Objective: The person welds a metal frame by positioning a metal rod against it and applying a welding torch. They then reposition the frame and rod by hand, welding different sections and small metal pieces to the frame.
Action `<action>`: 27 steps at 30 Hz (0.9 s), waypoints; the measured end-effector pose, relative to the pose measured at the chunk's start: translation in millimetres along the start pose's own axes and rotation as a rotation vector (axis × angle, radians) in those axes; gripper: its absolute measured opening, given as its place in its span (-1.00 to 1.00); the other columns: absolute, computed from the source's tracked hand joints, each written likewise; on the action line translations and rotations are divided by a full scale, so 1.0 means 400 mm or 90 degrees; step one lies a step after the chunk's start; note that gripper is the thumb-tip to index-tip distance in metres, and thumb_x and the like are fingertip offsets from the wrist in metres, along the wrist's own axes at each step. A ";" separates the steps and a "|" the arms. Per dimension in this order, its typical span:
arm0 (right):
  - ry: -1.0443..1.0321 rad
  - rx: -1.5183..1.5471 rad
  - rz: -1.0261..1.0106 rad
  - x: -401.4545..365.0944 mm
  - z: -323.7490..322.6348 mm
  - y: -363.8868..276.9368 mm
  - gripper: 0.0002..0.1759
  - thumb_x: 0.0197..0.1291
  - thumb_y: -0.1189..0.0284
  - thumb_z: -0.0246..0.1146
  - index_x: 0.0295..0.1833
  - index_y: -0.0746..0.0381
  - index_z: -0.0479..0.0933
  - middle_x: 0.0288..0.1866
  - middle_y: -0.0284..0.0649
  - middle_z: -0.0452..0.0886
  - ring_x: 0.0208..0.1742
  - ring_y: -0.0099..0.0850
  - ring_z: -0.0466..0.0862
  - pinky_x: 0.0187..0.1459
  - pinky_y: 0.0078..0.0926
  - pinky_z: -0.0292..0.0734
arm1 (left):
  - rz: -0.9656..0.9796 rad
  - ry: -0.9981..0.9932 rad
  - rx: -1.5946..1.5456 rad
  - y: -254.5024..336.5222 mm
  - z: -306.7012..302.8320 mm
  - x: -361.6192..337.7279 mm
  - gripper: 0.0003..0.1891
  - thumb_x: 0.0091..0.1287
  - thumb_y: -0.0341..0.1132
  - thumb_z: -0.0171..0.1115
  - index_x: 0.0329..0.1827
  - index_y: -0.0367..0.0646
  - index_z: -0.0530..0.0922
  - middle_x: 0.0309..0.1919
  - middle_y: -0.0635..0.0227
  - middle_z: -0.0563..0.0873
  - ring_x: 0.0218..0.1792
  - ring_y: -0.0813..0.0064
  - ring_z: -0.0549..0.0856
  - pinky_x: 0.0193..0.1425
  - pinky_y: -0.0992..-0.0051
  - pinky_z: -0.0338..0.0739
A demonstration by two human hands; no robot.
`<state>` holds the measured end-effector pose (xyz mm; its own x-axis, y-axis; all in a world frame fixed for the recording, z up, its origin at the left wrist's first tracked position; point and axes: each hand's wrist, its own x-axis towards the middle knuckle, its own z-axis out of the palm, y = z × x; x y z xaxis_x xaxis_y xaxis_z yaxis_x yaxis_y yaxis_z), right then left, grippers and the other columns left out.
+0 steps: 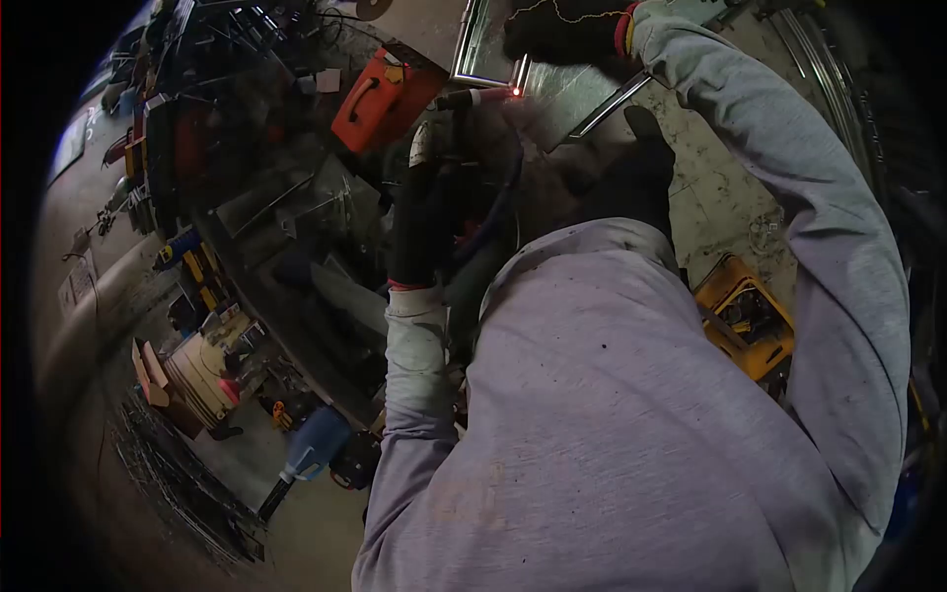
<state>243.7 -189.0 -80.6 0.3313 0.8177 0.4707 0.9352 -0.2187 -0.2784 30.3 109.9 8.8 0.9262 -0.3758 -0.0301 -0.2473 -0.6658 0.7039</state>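
The torch (487,96) lies crosswise beyond the nearer left hand (418,202), its tip at the metal frame's (471,44) near edge, right hand (564,36) beyond; neither hand's opening or grip is clear.

The person wears a pale grey-lavender sweatshirt (612,414), flecked with dark specks, with a faint brownish stain toward its 8 o'clock and a smudged, gathered hem (602,232) at its 12. The right sleeve (838,232), at 2 o'clock, is long and deeply creased; the left sleeve (416,360), at 10, wrinkles too. The dark left glove (414,232) has a red-edged cuff; the dark right glove (562,37), red and yellow bands. The trousers (626,192) are blackish.
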 end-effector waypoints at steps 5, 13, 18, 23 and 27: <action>-0.040 0.016 0.028 0.004 -0.017 -0.013 -0.80 0.09 0.46 0.41 -0.14 0.06 0.78 -0.25 -0.15 0.75 -0.09 -0.05 0.75 0.04 -0.07 0.64 | -0.314 0.019 -0.317 -0.008 0.001 0.009 -0.77 0.66 -0.33 0.13 0.21 -0.22 0.62 -0.25 0.41 0.72 -0.41 0.68 0.64 -0.37 0.57 0.55; -0.041 0.031 0.041 0.003 -0.018 -0.010 -0.78 0.11 0.43 0.41 -0.09 0.06 0.78 -0.17 -0.16 0.77 -0.03 -0.06 0.76 0.05 -0.07 0.65 | -0.376 0.049 -0.387 -0.018 0.002 0.011 -0.73 0.60 -0.28 0.19 0.19 -0.24 0.65 -0.31 0.41 0.72 -0.47 0.67 0.61 -0.49 0.55 0.52; -0.082 0.003 0.042 0.014 -0.022 -0.010 -0.77 0.10 0.43 0.42 -0.09 0.05 0.78 -0.18 -0.16 0.77 -0.03 -0.06 0.76 0.05 -0.06 0.65 | -0.359 0.048 -0.377 -0.013 0.001 0.016 -0.71 0.61 -0.25 0.19 0.19 -0.26 0.65 -0.33 0.39 0.72 -0.48 0.67 0.60 -0.49 0.55 0.51; -0.034 0.027 0.022 -0.001 -0.007 -0.012 -0.76 0.09 0.42 0.41 -0.09 0.04 0.78 -0.21 -0.15 0.77 -0.06 -0.06 0.76 0.05 -0.05 0.65 | -0.461 0.066 -0.405 0.045 -0.006 0.025 -0.74 0.65 -0.38 0.14 0.31 -0.20 0.59 -0.29 0.42 0.70 -0.47 0.72 0.59 -0.44 0.60 0.52; -0.046 0.005 0.006 0.003 -0.006 -0.005 -0.77 0.10 0.42 0.40 -0.09 0.04 0.78 -0.21 -0.15 0.77 -0.07 -0.05 0.76 0.06 -0.05 0.65 | -0.471 0.075 -0.408 0.031 0.002 0.015 -0.70 0.63 -0.46 0.11 0.35 -0.13 0.58 -0.24 0.41 0.69 -0.47 0.68 0.60 -0.40 0.64 0.54</action>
<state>242.6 -188.7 -77.4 0.3300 0.8521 0.4062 0.9310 -0.2228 -0.2890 32.5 98.8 16.7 0.8165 0.0843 -0.5712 0.5745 -0.2182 0.7889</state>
